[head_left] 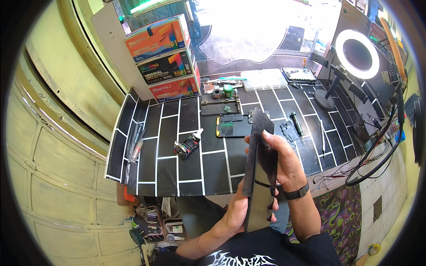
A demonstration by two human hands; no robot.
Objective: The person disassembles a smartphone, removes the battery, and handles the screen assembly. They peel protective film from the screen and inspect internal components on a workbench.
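Observation:
Over the near edge of the workbench I hold a dark, thin, flat panel [262, 155] in both hands, tilted steeply so that I see it almost edge-on. It looks like a phone screen; the lower part is glossy and reflects light. My right hand [289, 162], with a black watch on the wrist, grips its right side, the thumb on the upper face. My left hand [235, 210] is closed around the lower left edge, its fingers partly hidden behind the panel. Just beyond lies an opened phone [235, 129] with its inside showing.
The black bench [171, 170] has white lines. On it lie a crumpled dark packet [187, 145], a screwdriver [296, 125], small phone parts [289, 132], pen-like tools [136, 142] and a clear plastic case [265, 80]. Stacked boxes [171, 62] stand back left, a lit ring lamp [375, 55] right.

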